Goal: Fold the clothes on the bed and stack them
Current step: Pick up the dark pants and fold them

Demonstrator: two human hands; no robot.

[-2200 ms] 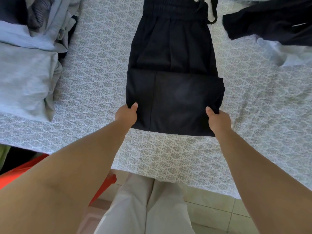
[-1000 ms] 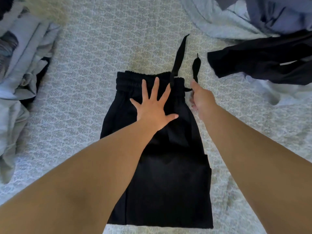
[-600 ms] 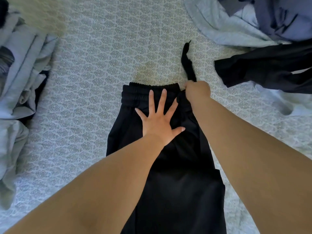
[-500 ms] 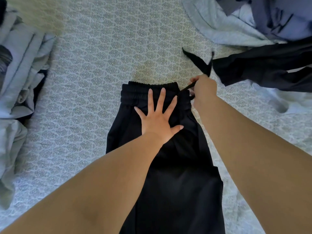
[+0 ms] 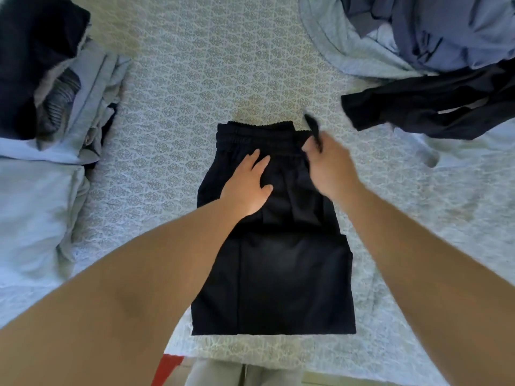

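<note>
Black trousers (image 5: 281, 274), folded lengthwise with the legs doubled up, lie in the middle of the patterned bed sheet (image 5: 178, 87), waistband away from me. My left hand (image 5: 248, 185) presses flat on the cloth just below the waistband, fingers straight. My right hand (image 5: 326, 165) is over the waistband's right end and pinches the black drawstring (image 5: 313, 129), whose loose tip sticks up past my fingers. The right hand is blurred by motion.
A stack of folded grey and dark clothes (image 5: 41, 135) sits at the left. Unfolded clothes lie at the upper right: a black garment (image 5: 434, 107), a light grey one (image 5: 342, 43) and a blue-grey one (image 5: 446, 32). The bed's near edge is right below the trousers.
My right hand has pulled the drawstring in from beyond the waistband toward the trousers. My left hand's fingers have drawn together and slid slightly back. Earlier both hands held the folded bottom edge.
</note>
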